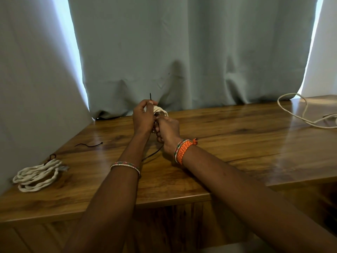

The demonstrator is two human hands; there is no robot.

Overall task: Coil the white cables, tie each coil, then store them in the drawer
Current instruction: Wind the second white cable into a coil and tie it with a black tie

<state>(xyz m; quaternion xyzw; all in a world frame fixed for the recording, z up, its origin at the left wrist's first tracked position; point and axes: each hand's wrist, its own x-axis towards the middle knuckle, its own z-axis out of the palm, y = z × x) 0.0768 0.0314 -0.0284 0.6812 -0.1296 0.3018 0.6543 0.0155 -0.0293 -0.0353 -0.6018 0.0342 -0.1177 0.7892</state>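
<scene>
At frame centre, left hand (144, 117) pinches a dark tie (150, 96) upright; right hand (166, 130) grips the coil (161, 111) between both.

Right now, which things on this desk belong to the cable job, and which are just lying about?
Job:
coil in hand
dark tie
left hand
right hand
tied coil
loose white cable
spare tie

Lying about:
curtain
wooden desk
</scene>
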